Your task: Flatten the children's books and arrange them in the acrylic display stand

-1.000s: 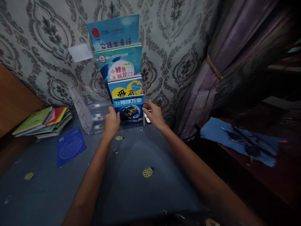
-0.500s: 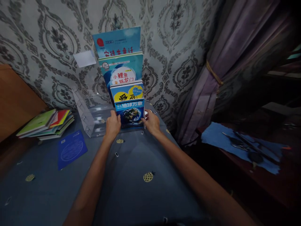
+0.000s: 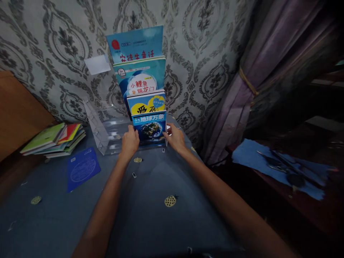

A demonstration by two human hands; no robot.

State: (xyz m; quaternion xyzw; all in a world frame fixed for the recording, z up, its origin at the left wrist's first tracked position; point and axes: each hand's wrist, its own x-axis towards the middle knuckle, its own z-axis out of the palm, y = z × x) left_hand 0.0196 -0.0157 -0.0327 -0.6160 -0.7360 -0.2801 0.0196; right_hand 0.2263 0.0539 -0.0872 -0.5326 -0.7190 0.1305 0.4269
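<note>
A small dark-blue book with a globe on its cover [image 3: 149, 129] stands upright in the lowest, front tier of a clear plastic book stand [image 3: 96, 123]. My left hand [image 3: 130, 141] is closed at its left edge, fingertips partly hidden by the book. At the right edge, my right hand [image 3: 174, 137] pinches it between thumb and fingers. Behind it rise a blue-and-yellow book [image 3: 147, 105], a teal book [image 3: 139, 73] and, highest, a light-blue book [image 3: 135, 44]. The stand's left part holds no books.
A pile of books [image 3: 55, 139] and a flat blue booklet [image 3: 83, 167] lie to the left on the dark patterned cloth [image 3: 145, 215]. A white card [image 3: 97, 65] tops the stand. At right are a tied curtain [image 3: 233, 104] and a blue cloth [image 3: 247, 154] bearing tools.
The camera view has shifted slightly. Both hands stay at the sides of the globe book, and the books keep their places in the stand.
</note>
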